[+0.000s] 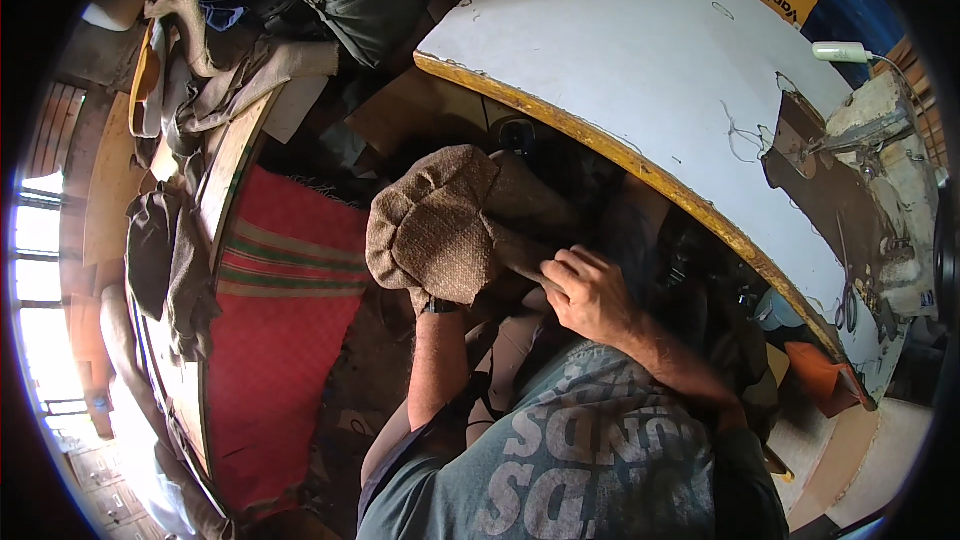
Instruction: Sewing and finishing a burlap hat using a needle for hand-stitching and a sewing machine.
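Observation:
A brown woven tweed cap (445, 230), with seamed panels and a puckered, rounded edge, is held up in front of my chest. My left forearm (438, 370), with a dark watch (440, 306) at the wrist, runs up into the cap from below. The cap covers my left hand, so its fingers are hidden. At the cap's right side my right hand (592, 298) is closed, thumb and fingers pinching the end of a brown cloth part (520, 255) that joins the cap. Darker brown cloth (535, 202) spreads behind it in shadow.
A white-topped table (640, 40) with a worn yellow edge curves along the right, carrying a sewing machine (885, 170), scissors (848, 308) and loose threads. Red striped cloth (285, 340) lies at left beside a board hung with fabric scraps (165, 250). A dark bag (365, 0) sits at the back.

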